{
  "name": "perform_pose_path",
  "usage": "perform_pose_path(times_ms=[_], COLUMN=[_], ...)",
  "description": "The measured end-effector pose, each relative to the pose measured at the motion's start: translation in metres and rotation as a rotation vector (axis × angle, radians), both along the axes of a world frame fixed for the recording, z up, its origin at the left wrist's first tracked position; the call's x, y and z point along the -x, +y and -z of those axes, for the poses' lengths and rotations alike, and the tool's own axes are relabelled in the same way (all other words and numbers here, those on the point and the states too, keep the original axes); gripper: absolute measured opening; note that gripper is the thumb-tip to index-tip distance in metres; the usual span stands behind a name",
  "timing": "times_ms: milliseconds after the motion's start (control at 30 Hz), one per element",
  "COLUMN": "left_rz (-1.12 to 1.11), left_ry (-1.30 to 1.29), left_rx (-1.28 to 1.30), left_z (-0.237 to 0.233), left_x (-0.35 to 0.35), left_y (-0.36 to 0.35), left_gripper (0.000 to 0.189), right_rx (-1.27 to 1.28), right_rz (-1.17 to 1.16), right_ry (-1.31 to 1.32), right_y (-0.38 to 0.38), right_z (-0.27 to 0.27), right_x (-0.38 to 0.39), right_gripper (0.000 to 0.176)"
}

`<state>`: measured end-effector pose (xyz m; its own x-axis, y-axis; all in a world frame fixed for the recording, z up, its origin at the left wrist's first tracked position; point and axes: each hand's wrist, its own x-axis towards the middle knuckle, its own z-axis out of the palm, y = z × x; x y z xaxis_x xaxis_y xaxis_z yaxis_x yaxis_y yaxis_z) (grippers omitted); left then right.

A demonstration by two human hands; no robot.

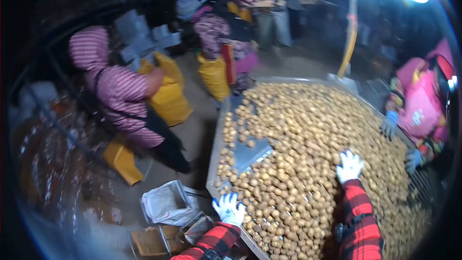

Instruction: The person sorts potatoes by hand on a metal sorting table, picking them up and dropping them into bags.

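Potatoes (288, 163), head view: loose in a broad, crowded layer across the tray (211, 175), packed beneath and around the right hand, thinner towards the far left corner.
Right hand (350, 166): white-gloved, palm down, fingers spread wide; nothing visibly gripped; out over the potatoes, fingertips at or just above the layer, exact contact impossible to tell.
Left hand (229, 210): white-gloved, fingers splayed open, no potato visibly held; over the near-left rim, potatoes just beside the fingertips; pressure on the rim impossible to judge.
Step in hand: by judgement, reaching over the potatoes with both hands loose, no grasp formed.
Next move's needs: for any pick-up, fingers curled down around a potato, right hand already well placed, left hand in need of a slight inward shift.
Grey surface (248, 153): showing among potatoes, beyond the left hand.
Co-worker (421, 103): at the right side of the tray, blue-gloved hands (389, 124) near the edge, well apart from the left hand.
Crate (166, 204): outside the tray, left of the left hand.
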<state>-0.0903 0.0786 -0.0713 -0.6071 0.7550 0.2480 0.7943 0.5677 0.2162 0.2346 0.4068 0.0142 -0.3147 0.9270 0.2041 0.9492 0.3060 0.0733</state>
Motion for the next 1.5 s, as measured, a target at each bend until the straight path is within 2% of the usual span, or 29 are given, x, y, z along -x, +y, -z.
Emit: perform_pose_path(times_ms=[33, 67, 100, 133, 167, 200, 233, 300, 367, 433, 467, 500, 533, 567, 633, 667, 767, 833, 900, 933, 967, 1033, 1100, 1167, 1233, 1300, 1367, 1433, 1500], left_rz=[0.029, 0.048, 0.081, 0.134, 0.092, 0.056, 0.060, -0.010, -0.049, 0.063, 0.191, 0.353, 0.544, 0.827, 1.259, 1.481, 1.950, 2.080, 2.157, 2.133, 2.069, 2.000, 1.945, 1.900, 1.855, 1.813, 1.618, 1.563, 1.403], left_ry=[0.103, -0.249, -0.131, -0.006, -0.071, 0.122, 0.115, 0.023, -0.047, 0.185, 0.247, 0.239, 0.072, 0.171, -0.228, -0.291, -0.378, -0.339, -0.330, -0.267, -0.330, -0.340, -0.317, -0.257, -0.249, -0.208, -0.268, -0.145, -0.106], left_rx=[-0.003, -0.392, -0.305, -0.234, -0.285, -0.144, -0.071, 0.019, 0.119, 0.031, 0.002, -0.152, -0.197, -0.344, -0.110, -0.161, 0.054, 0.119, 0.181, 0.247, 0.236, 0.233, 0.220, 0.210, 0.096, -0.011, 0.042, 0.058, 0.009], left_z=[0.003, 0.095, 0.089, 0.075, 0.067, 0.025, 0.020, 0.029, 0.006, 0.021, 0.000, -0.010, -0.042, -0.049, -0.111, -0.113, -0.112, -0.083, -0.077, -0.069, -0.051, -0.053, -0.057, -0.063, -0.055, -0.051, -0.068, -0.062, -0.058], left_x=[0.003, 0.032, 0.035, 0.034, 0.028, 0.011, 0.012, 0.021, 0.014, 0.017, -0.003, -0.031, -0.074, -0.112, -0.206, -0.240, -0.321, -0.354, -0.370, -0.372, -0.372, -0.378, -0.385, -0.386, -0.385, -0.369, -0.350, -0.333, -0.317], left_y=[-0.004, -0.011, -0.018, -0.016, -0.011, -0.007, -0.004, -0.001, 0.004, 0.002, 0.003, 0.010, 0.018, 0.025, 0.026, 0.023, 0.003, -0.015, -0.022, -0.024, -0.029, -0.030, -0.027, -0.019, 0.000, 0.014, 0.027, 0.042, 0.054], left_gripper=[0.038, 0.039, 0.041, 0.042, 0.043, 0.043, 0.041, 0.047, 0.048, 0.049, 0.049, 0.047, 0.044, 0.043, 0.044, 0.043, 0.056, 0.059, 0.058, 0.056, 0.055, 0.054, 0.046, 0.043, 0.041, 0.040, 0.037, 0.035, 0.043], right_rx=[-0.066, 0.092, -0.067, -0.289, 0.215, 0.106, -0.017, 0.061, 0.078, -0.055, -0.085, -0.037, -0.168, -0.158, -0.196, -0.178, -0.207, -0.162, 0.107, 0.205, 0.221, 0.068, 0.099, 0.039, 0.039, -0.263, 0.001, 0.168, 0.294], right_rz=[-0.126, -0.114, -0.211, -0.319, -0.184, -0.216, -0.267, -0.134, 0.066, 0.303, 0.426, 0.593, 0.678, 0.789, 0.943, 0.975, 0.955, 0.889, 1.065, 1.162, 1.217, 1.174, 1.006, 0.891, 0.918, 0.703, 0.692, 0.593, 0.555], right_ry=[0.132, 0.059, 0.100, 0.230, 0.117, 0.181, 0.241, 0.292, 0.233, 0.193, 0.199, 0.174, 0.027, -0.020, -0.015, 0.027, 0.107, 0.260, 0.246, 0.188, 0.173, 0.286, 0.230, 0.414, 0.384, 0.540, 0.527, 0.584, 0.589], right_y=[-0.023, -0.051, -0.077, -0.106, -0.135, -0.168, -0.205, -0.264, -0.320, -0.378, -0.406, -0.432, -0.461, -0.485, -0.511, -0.513, -0.487, -0.462, -0.428, -0.407, -0.392, -0.377, -0.376, -0.373, -0.359, -0.344, -0.325, -0.295, -0.266], right_z=[-0.022, -0.066, -0.062, -0.056, -0.071, -0.048, -0.019, -0.005, -0.005, 0.000, -0.005, -0.013, 0.005, 0.012, 0.018, 0.016, -0.003, -0.007, -0.017, -0.029, -0.028, -0.011, -0.008, 0.010, -0.008, 0.020, 0.007, -0.009, -0.006], right_x=[0.010, 0.035, 0.033, 0.026, 0.021, -0.002, -0.028, -0.070, -0.125, -0.183, -0.210, -0.233, -0.259, -0.280, -0.311, -0.322, -0.353, -0.375, -0.373, -0.363, -0.365, -0.364, -0.344, -0.318, -0.264, -0.242, -0.208, -0.165, -0.131], right_gripper=[0.044, 0.030, 0.019, 0.016, 0.034, 0.043, 0.052, 0.058, 0.057, 0.059, 0.061, 0.063, 0.066, 0.073, 0.081, 0.084, 0.087, 0.084, 0.079, 0.075, 0.076, 0.077, 0.074, 0.070, 0.070, 0.073, 0.073, 0.071, 0.075])
